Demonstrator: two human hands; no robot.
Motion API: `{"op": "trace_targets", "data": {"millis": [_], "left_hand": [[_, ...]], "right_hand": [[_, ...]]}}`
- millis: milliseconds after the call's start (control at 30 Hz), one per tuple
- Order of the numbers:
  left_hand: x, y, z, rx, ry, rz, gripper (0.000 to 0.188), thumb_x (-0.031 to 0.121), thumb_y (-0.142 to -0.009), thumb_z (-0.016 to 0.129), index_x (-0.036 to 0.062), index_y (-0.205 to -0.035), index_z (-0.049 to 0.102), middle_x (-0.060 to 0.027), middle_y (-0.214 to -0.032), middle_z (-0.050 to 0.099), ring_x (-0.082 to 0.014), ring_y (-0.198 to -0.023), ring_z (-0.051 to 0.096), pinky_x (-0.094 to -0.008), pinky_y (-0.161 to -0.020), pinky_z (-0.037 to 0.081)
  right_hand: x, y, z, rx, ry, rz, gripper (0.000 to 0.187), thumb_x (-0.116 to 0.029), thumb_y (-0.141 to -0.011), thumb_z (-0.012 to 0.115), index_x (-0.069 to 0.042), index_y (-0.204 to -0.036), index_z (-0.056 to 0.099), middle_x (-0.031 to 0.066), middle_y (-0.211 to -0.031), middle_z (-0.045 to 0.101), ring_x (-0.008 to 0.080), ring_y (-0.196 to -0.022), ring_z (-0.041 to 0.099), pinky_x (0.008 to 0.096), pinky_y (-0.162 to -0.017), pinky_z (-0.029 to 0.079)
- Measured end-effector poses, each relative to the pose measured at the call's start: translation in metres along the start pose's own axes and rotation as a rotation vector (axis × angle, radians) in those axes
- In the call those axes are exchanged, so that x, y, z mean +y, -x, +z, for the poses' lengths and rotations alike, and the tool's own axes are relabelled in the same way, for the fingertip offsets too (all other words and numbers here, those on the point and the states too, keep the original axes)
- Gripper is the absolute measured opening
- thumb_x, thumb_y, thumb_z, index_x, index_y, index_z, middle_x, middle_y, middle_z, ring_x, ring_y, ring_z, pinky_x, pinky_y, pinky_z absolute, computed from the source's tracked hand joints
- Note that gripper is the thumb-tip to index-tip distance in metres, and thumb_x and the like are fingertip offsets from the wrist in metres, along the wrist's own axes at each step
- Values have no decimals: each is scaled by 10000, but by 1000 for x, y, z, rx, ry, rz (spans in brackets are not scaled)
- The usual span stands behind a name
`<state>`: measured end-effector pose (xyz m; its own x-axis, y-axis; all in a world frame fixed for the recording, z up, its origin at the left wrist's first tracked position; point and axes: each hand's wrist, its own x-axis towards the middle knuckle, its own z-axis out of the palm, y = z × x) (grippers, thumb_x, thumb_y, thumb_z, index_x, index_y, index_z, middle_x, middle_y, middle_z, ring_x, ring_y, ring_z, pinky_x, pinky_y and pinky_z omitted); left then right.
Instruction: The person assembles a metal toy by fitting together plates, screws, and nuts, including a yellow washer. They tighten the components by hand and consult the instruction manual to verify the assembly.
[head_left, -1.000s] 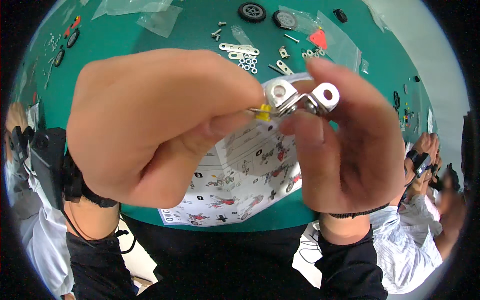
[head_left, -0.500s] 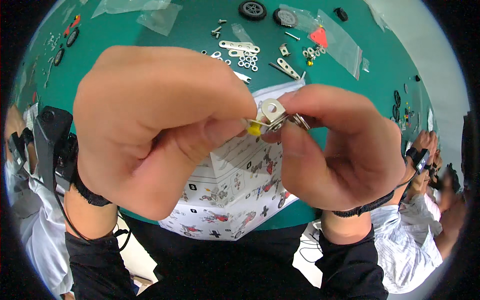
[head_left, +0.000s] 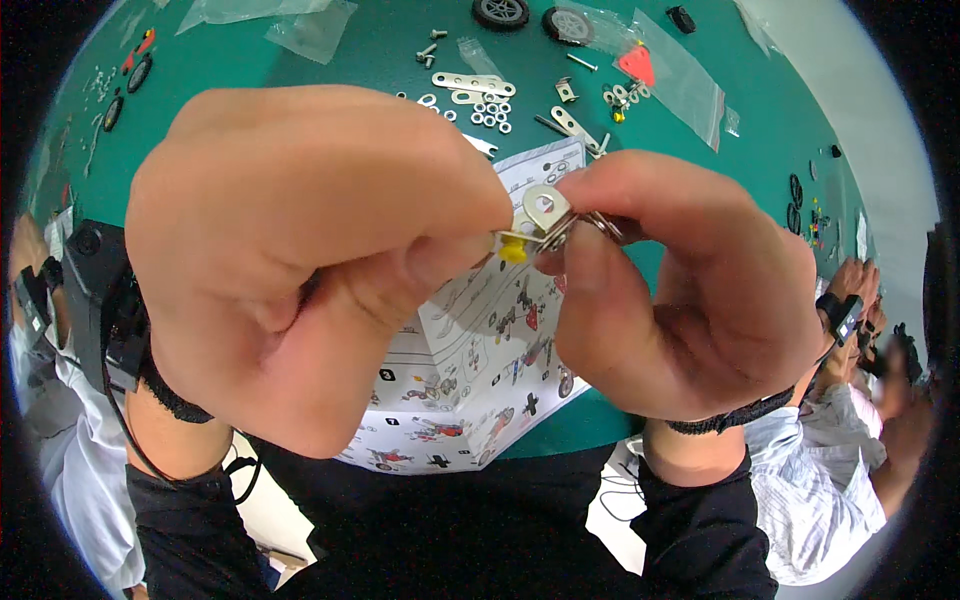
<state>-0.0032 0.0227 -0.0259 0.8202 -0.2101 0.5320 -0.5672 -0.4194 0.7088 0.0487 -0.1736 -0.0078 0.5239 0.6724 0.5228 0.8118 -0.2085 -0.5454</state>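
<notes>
My left hand (head_left: 300, 240) and my right hand (head_left: 700, 280) meet in front of me, both closed in a pinch on one small metal bracket assembly. Its silvery bent bracket (head_left: 560, 214) has a round hole in the upturned tab. Beneath its left edge sits a small yellow plastic piece (head_left: 513, 249), close to my left fingertips. Thin metal pieces (head_left: 606, 227) stick out between my right thumb and index finger; their exact shape is partly hidden. A folded instruction sheet (head_left: 460, 380) with printed assembly drawings lies under my hands.
Beyond my hands on the green table (head_left: 400, 60) lie hex nuts (head_left: 490, 112), perforated strips (head_left: 474, 84), screws (head_left: 431, 48), two black wheels (head_left: 500, 12) and a red triangular piece (head_left: 636, 66) near a plastic bag (head_left: 685, 90). Other people's hands (head_left: 850, 285) are at the far right.
The bracket assembly has tilted slightly and its tab has risen a little. My left hand has shifted slightly left. The sheet and table parts appear slightly higher in view.
</notes>
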Motion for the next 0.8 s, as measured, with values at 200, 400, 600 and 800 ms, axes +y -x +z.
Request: {"op": "trace_targets", "data": {"millis": [200, 400, 600, 800], "left_hand": [[0, -1, 0, 27, 57, -11, 88, 91, -742, 603, 7, -734, 578, -89, -622, 560, -222, -506, 487, -301, -474, 363], [-6, -11, -4, -129, 5, -1, 119, 101, -758, 574, -3, -809, 602, -106, -650, 588, -237, -570, 569, -293, -509, 403], [-24, -13, -1, -325, -13, -228, 263, 114, -738, 516, -17, -958, 577, -155, -758, 593, -335, -640, 571, -331, -582, 441], [-35, -15, 10, -122, -312, 43, 282, 37, -659, 545, -23, -933, 576, -167, -845, 573, -338, -766, 569, -351, -692, 457]], "right_hand": [[1, 1, -1, 19, -24, 1, 159, 114, -722, 553, 141, -878, 575, 186, -820, 631, 157, -635, 620, 240, -594, 507], [14, 0, -8, -49, -82, -6, 188, 110, -771, 531, 129, -957, 550, 170, -837, 624, 148, -677, 611, 238, -592, 503], [18, 2, -8, 28, -69, 104, 186, 87, -798, 531, 102, -981, 557, 134, -860, 629, 141, -690, 617, 229, -619, 491], [17, -1, -6, 29, 33, -61, 190, 83, -775, 564, 98, -964, 567, 162, -886, 645, 165, -714, 630, 255, -664, 503]]}}
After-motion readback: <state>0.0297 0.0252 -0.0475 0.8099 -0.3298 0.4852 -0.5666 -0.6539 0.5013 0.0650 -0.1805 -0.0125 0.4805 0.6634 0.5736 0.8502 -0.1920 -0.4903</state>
